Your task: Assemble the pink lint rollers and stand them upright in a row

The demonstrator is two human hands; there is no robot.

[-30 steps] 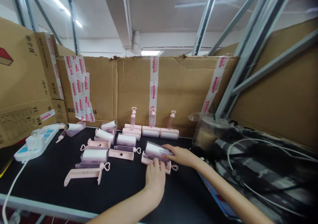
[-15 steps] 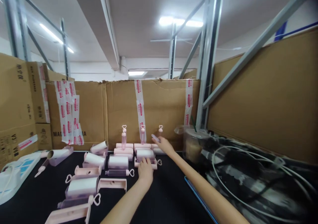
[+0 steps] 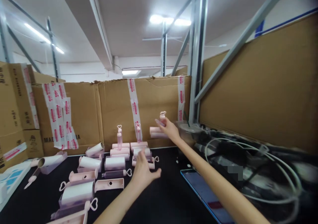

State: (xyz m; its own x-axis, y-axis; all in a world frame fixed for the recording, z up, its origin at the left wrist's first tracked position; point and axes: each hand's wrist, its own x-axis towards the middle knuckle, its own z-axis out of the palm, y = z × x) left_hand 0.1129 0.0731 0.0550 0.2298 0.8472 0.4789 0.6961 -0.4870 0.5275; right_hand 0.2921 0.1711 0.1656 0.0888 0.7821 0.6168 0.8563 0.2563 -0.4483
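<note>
My right hand (image 3: 171, 130) is closed around a pink lint roller (image 3: 157, 131) with an upright heart-topped handle, held above the back of the table. My left hand (image 3: 144, 171) has its thumb and fingers apart, in front of a white-rolled lint roller (image 3: 135, 152) with a pink holder piece. Left of it, a white sticky roll (image 3: 115, 163) sits in a clear purplish cover. A heart-ended handle (image 3: 115, 174) and a pink half-shell (image 3: 109, 184) lie near my left forearm. Two assembled lint rollers stand behind, one with its handle (image 3: 119, 139) raised.
More rolls in covers (image 3: 78, 192) lie to the left, beside a white and blue item (image 3: 15, 177). On the right are a blue-edged phone or tablet (image 3: 198, 191), a plastic drink cup (image 3: 190, 128) and a white cable (image 3: 273, 147). Cardboard (image 3: 111, 111) walls the back.
My right hand has lifted the back-right lint roller off the table. My left hand has come away from the front pieces and spread its thumb. The view has shifted right.
</note>
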